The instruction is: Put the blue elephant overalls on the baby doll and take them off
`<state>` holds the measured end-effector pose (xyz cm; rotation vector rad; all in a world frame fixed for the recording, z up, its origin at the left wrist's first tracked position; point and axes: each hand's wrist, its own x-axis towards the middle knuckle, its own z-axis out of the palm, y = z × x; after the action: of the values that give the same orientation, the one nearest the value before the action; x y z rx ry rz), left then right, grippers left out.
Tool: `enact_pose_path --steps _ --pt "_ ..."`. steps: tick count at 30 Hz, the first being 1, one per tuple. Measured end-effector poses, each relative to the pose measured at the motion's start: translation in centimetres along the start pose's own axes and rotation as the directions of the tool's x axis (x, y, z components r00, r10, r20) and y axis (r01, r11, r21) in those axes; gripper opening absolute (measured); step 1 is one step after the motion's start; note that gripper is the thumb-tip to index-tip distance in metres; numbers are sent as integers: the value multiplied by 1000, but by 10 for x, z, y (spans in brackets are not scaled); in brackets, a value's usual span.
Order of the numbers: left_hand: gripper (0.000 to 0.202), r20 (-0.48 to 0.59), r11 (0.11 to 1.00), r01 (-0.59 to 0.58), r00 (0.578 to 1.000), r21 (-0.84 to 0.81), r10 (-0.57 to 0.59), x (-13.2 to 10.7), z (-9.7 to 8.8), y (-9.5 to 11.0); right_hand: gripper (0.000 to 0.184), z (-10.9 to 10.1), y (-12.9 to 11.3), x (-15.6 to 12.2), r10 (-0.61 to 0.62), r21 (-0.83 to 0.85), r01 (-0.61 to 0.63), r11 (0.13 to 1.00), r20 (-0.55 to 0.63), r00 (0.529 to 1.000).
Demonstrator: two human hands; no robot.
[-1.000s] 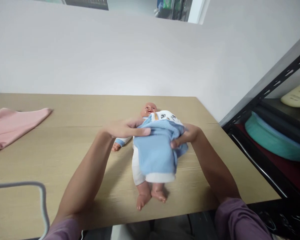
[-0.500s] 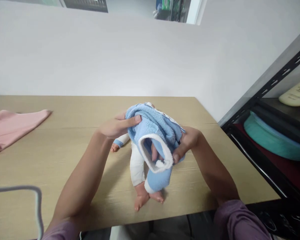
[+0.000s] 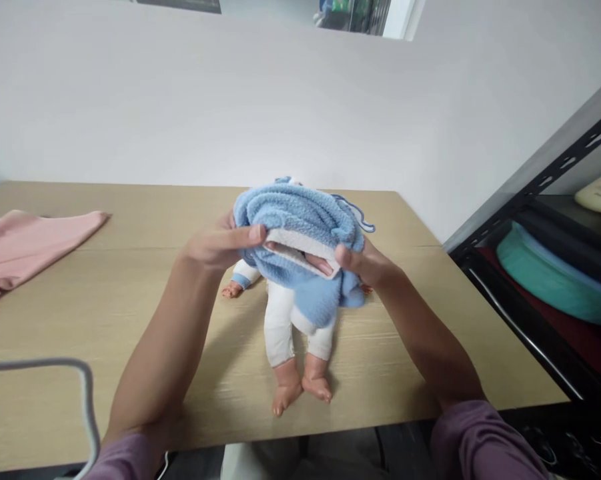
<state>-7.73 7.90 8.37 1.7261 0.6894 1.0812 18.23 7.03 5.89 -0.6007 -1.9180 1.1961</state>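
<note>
A blue fleece baby garment (image 3: 300, 207) with white trim is bunched up between my hands. My left hand (image 3: 217, 243) grips its left side, thumb on the white-edged opening. At the other side of that opening, my right hand (image 3: 365, 261) holds the edge with its thumb in front; some fingers show inside. A short blue sleeve or leg with a white cuff hangs below. Beneath the garment a baby doll (image 3: 280, 333) in white clothing lies on its back, bare feet towards me. The garment hides its head and most of its torso.
Pink cloth (image 3: 35, 247) lies at the left of the wooden table (image 3: 130, 320). A grey curved tube (image 3: 87, 400) stands at the near left. On the right, a black shelf rack (image 3: 510, 313) holds a teal item (image 3: 555, 273) and a cream bottle (image 3: 600, 190).
My hands have raised the garment slightly and drawn its white-trimmed opening from a round shape into a flat, wide slit. More of the doll's legs shows below.
</note>
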Motion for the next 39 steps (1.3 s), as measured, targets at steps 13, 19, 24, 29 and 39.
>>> enact_pose_path --steps 13,19,24,29,39 --pt "50 -75 982 9 997 191 6 -12 46 41 32 15 -47 -13 -141 -212 32 977 -523 841" --pt "54 -246 897 104 969 430 6 -40 67 51 48 14 -64 -36 265 -229 -311 922 -210 941" --pt "39 -391 802 344 908 488 -151 -76 91 27 41 22 -39 -35 313 -282 -311 908 -41 949" --pt "40 -459 796 515 819 318 -346 -151 121 -14 41 50 -20 -66 421 -324 -375 868 84 903" --pt "36 -303 672 637 771 377 -561 -219 136 -28 17 99 -7 -108 501 -551 -346 759 155 852"
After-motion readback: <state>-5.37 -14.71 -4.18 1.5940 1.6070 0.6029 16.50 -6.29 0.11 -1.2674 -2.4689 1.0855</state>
